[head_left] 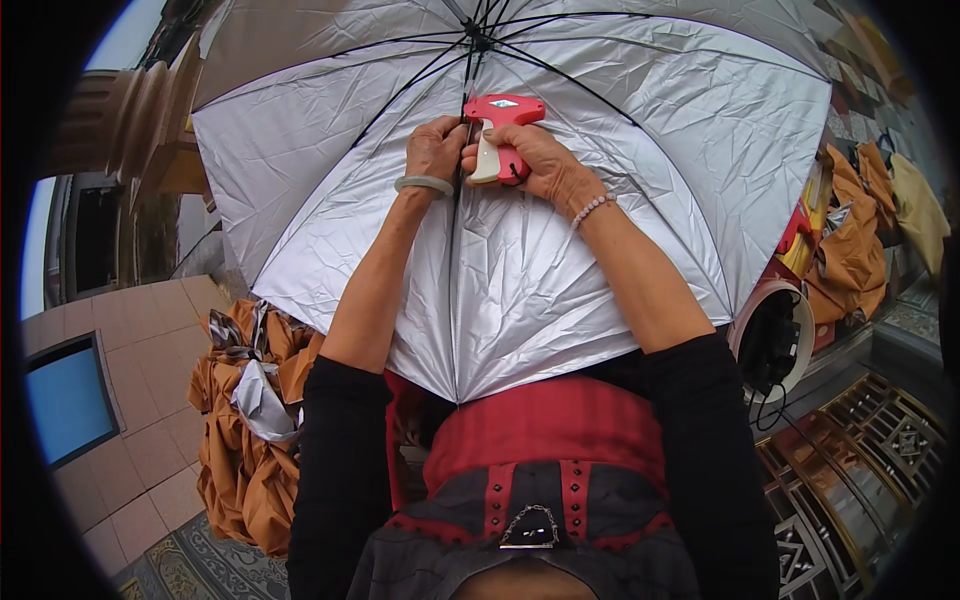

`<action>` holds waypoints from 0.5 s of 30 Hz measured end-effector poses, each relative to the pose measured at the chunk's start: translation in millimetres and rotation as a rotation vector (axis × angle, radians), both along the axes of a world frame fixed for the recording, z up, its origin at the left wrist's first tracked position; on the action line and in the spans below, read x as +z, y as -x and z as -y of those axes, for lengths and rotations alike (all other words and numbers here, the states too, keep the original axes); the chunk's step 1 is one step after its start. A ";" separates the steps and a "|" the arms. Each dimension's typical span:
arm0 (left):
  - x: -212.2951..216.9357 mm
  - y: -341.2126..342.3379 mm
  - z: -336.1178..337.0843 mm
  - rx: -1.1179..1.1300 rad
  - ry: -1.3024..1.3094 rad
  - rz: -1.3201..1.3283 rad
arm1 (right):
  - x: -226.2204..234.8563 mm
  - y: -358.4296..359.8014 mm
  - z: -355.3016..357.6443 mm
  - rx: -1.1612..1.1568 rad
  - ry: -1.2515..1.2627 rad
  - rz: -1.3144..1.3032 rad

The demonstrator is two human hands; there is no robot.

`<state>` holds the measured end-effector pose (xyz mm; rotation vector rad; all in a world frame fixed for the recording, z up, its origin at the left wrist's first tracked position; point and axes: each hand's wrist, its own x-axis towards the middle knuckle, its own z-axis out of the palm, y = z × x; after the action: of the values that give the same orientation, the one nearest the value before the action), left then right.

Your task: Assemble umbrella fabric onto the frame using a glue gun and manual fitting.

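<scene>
An open umbrella (560,180) with a silver lining and black ribs fills the upper middle, its inside facing me. My right hand (535,160) grips a red tagging gun (500,135) with a pale trigger, held against a rib near the hub (480,40). My left hand (435,145), with a pale green bangle at the wrist, pinches the silver fabric and the rib right beside the gun. A pink bead bracelet sits on my right wrist.
A heap of folded orange and silver umbrellas (250,420) lies at my lower left on tan floor tiles (140,400). More orange fabric hangs at the right (850,240) beside a white fan (775,340). An ornate gold grille (880,440) stands at lower right.
</scene>
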<state>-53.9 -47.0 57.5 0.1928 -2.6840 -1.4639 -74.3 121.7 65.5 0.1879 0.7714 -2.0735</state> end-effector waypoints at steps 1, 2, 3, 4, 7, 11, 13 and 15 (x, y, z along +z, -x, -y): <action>-0.7 0.2 0.0 0.000 -0.015 0.008 | -1.7 1.1 0.0 0.000 -0.001 -0.003; -1.5 0.6 -0.1 0.000 -0.031 0.015 | -5.5 1.4 0.6 -0.006 -0.024 -0.049; -2.5 1.2 -0.8 -0.001 -0.034 0.012 | -7.7 1.3 0.7 -0.012 -0.048 -0.096; -3.9 1.9 -2.6 0.006 0.004 -0.015 | -9.6 2.2 -0.3 -0.020 -0.072 -0.143; -9.1 -1.0 0.6 0.036 0.083 -0.071 | -6.1 -0.6 2.3 0.005 -0.159 -0.184; -12.0 -3.3 -4.6 0.043 0.287 -0.200 | 4.6 7.1 -19.0 0.109 -0.257 -0.316; -11.1 -4.0 1.7 0.048 0.326 -0.229 | 21.4 10.5 -36.8 0.169 -0.283 -0.380; -12.5 -6.3 4.8 0.034 0.410 -0.266 | 37.4 9.9 -60.5 0.158 -0.214 -0.380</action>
<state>-47.6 -51.8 45.0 0.0139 -2.6651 -0.8318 -84.2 182.2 103.0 -0.1524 1.1996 -1.8963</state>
